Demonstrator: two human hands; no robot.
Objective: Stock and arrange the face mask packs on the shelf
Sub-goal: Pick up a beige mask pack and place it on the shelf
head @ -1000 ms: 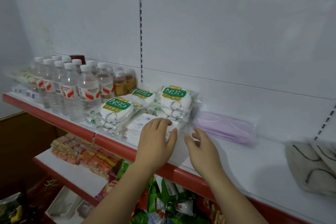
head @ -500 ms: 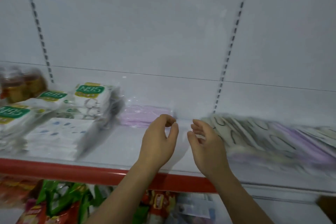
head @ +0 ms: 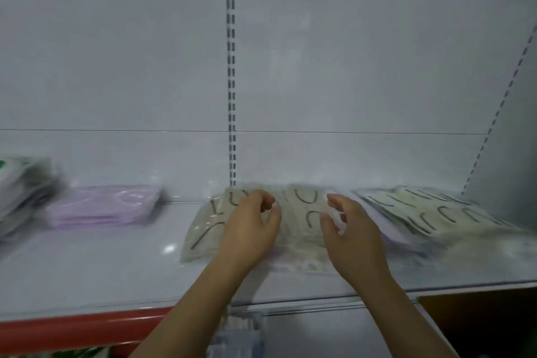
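Both hands hover over a beige mask pack lying flat on the white shelf, mid-scene. The left hand and right hand sit slightly apart, fingers loosely curled, gripping nothing. More beige packs fan out to the right; a lilac mask pack lies to the left, well apart.

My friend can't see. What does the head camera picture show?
Two bare hands, left hand and right hand, hover with loosely curled fingers over a beige mask pack on a white shelf. Pink mask packs lie to the left.
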